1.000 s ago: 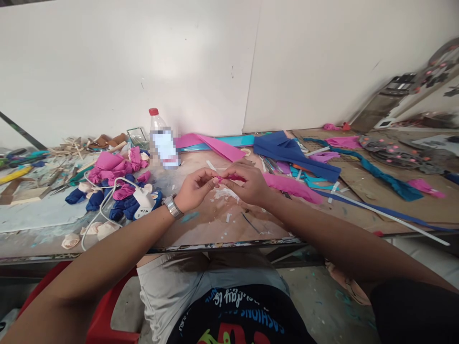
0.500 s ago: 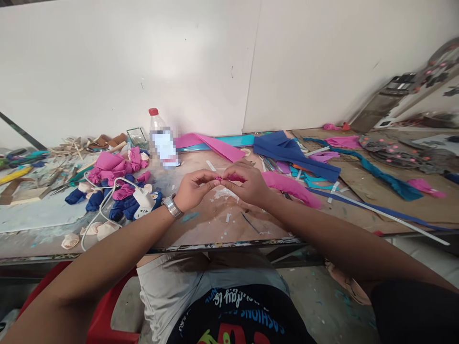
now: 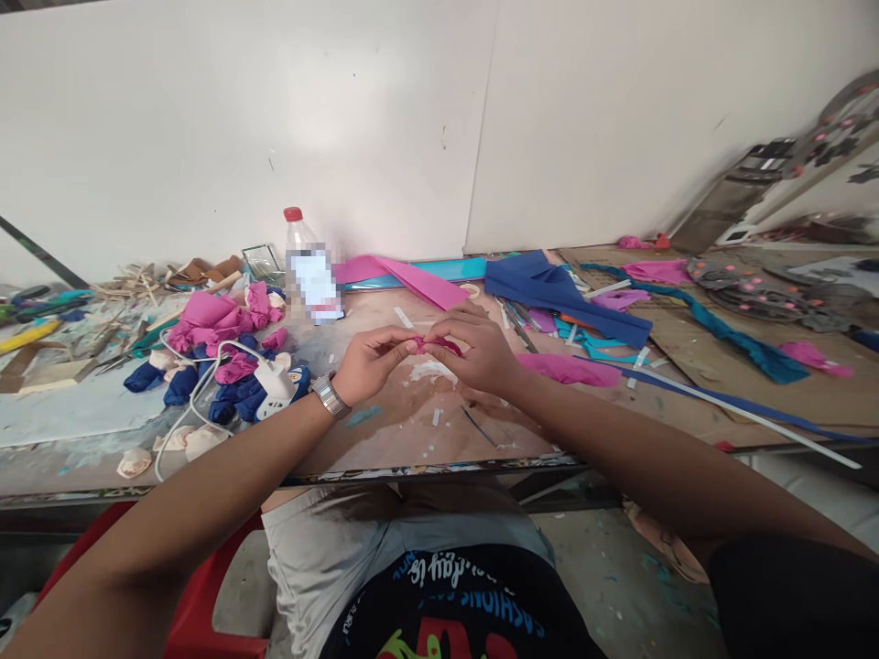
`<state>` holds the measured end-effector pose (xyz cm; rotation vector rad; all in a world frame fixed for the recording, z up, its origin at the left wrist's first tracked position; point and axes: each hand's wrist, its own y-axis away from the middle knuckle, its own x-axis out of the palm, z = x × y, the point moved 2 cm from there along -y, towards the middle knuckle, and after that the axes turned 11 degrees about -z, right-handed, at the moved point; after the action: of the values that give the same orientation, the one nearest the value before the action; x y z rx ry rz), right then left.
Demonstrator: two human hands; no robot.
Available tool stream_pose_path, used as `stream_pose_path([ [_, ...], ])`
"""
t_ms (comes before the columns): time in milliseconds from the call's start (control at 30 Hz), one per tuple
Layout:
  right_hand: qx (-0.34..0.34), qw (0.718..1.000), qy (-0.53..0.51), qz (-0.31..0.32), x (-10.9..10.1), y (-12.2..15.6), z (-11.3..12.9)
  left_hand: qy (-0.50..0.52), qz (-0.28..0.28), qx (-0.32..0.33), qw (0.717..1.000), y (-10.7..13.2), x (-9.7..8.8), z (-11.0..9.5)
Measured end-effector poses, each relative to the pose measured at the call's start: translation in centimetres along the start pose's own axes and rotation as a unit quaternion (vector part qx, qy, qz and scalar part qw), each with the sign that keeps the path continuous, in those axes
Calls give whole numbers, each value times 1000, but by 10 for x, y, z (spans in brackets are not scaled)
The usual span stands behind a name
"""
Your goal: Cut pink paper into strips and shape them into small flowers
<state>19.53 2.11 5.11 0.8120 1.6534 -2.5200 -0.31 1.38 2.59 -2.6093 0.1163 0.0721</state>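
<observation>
Both my hands meet over the middle of the worktable [image 3: 385, 439]. My left hand [image 3: 374, 361], with a metal watch on its wrist, pinches the rolled end of a pink strip [image 3: 569, 369]. My right hand [image 3: 481, 352] also has its fingers closed on that strip, which trails off to the right across the table. The rolled tip between my fingertips is small and partly hidden.
A pile of pink and blue rolled pieces [image 3: 220, 348] lies at left with a white glue gun [image 3: 275, 380] and its cord. A plastic bottle [image 3: 309, 265] stands behind. Blue sheets [image 3: 563, 293], teal strips and a long white rod [image 3: 742, 414] lie at right.
The pink strip's trailing part has shifted lower and flatter on the table as my fingers turned its rolled end. Both hands stayed in place.
</observation>
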Motion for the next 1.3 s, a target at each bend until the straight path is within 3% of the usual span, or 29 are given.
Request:
stream_pose_path([
  [233,22,1000,-11,-3,1,0,0,-54,19,51,997,0,1,-7],
  [567,25,999,-39,-21,3,0,-1,-59,32,72,995,1,3,-9],
  [833,34,999,-38,-17,4,1,-1,-57,-39,62,996,1,-1,-1],
  [967,40,998,-37,-14,3,1,0,-72,-24,77,994,1,-1,-3],
  [1300,45,998,-37,-19,5,2,0,-32,18,-3,999,1,0,5],
])
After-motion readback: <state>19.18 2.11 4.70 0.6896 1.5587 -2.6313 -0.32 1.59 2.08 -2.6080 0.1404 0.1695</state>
